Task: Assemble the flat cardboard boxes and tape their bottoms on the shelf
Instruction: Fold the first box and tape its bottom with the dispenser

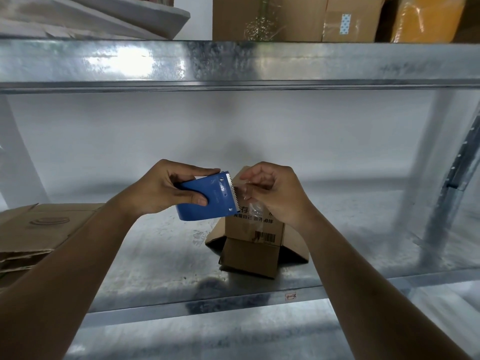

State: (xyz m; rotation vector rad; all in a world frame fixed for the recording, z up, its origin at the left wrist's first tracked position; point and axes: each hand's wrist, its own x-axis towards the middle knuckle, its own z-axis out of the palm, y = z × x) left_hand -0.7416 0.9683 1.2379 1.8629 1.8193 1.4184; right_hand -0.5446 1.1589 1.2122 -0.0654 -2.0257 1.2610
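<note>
My left hand (161,188) grips a blue tape dispenser (207,197) with a toothed metal blade, held above the shelf. Just right of the blade, my right hand (275,193) pinches the free end of clear tape (250,201). Behind and below both hands a small brown cardboard box (253,245) stands on the galvanized shelf (161,255), its lower flaps splayed outward and a barcode on its front. Its top is partly hidden by my right hand.
Flat cardboard boxes (33,229) lie stacked at the left of the shelf. An upper shelf beam (233,63) crosses overhead, with large boxes (296,16) on it. A metal upright (436,178) stands at the right. The shelf's front lip (207,302) runs below my arms.
</note>
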